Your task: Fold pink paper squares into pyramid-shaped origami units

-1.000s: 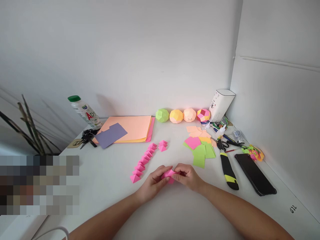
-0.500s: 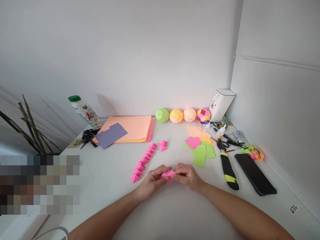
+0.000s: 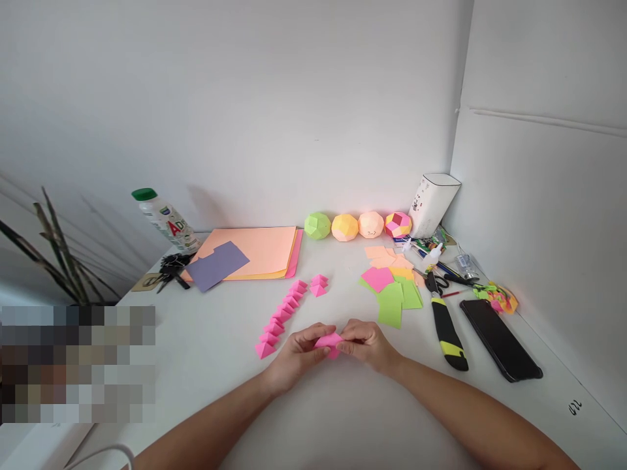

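Between my two hands is a folded piece of pink paper [image 3: 329,341], held just above the white table. My left hand [image 3: 304,352] pinches its left side, thumb below and fingers over the top. At its right end my right hand [image 3: 366,343] grips with thumb and fingertips. Part of the paper is hidden by the fingers. To the left of my hands runs a slanting row of folded pink paper pieces [image 3: 281,314]. Beyond my hands, apart from that row, stand more folded pink pieces [image 3: 319,285].
Paper squares [image 3: 390,303], a utility knife [image 3: 448,336], scissors [image 3: 435,283] and a black phone [image 3: 500,339] lie to the right. Several paper balls [image 3: 345,227] line the wall. Orange sheets [image 3: 264,245], purple paper [image 3: 218,264], keys [image 3: 174,267] and a bottle [image 3: 169,222] are at the left.
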Available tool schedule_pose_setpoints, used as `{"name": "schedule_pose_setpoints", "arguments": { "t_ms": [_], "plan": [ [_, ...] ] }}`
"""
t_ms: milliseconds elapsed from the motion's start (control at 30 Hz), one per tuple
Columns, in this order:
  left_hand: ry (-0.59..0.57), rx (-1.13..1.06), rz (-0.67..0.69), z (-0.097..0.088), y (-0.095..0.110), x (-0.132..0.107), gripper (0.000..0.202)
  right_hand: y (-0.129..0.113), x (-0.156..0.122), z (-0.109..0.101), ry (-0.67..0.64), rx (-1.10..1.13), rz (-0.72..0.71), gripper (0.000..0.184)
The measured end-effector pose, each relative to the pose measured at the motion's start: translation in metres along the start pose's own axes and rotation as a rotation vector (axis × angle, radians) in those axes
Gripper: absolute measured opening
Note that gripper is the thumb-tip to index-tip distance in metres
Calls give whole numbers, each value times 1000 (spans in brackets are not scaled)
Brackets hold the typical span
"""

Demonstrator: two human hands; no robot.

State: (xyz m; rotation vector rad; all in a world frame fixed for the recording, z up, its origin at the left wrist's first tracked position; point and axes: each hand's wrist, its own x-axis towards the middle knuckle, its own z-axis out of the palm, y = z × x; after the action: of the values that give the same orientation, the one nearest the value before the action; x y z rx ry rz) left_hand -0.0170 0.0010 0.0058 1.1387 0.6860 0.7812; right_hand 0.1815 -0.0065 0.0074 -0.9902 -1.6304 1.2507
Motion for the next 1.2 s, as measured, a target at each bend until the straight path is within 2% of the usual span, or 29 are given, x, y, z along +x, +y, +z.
{"name": "schedule_pose_setpoints", "arguments": {
  "t_ms": [167, 433, 733, 1200],
  "plan": [
    [15, 211, 48, 3, -4, -1, 28, -1, 0, 0, 18, 1, -8, 20],
    [25, 421, 75, 8, 3, -1, 24, 3, -1, 1, 30, 113, 156, 24],
    [26, 556, 80, 13, 9, -4, 24, -4, 1, 0, 10, 111, 103, 19],
    [14, 635, 92, 15, 11, -4, 31, -2, 1, 0, 8, 100, 95, 21]
  ]
}}
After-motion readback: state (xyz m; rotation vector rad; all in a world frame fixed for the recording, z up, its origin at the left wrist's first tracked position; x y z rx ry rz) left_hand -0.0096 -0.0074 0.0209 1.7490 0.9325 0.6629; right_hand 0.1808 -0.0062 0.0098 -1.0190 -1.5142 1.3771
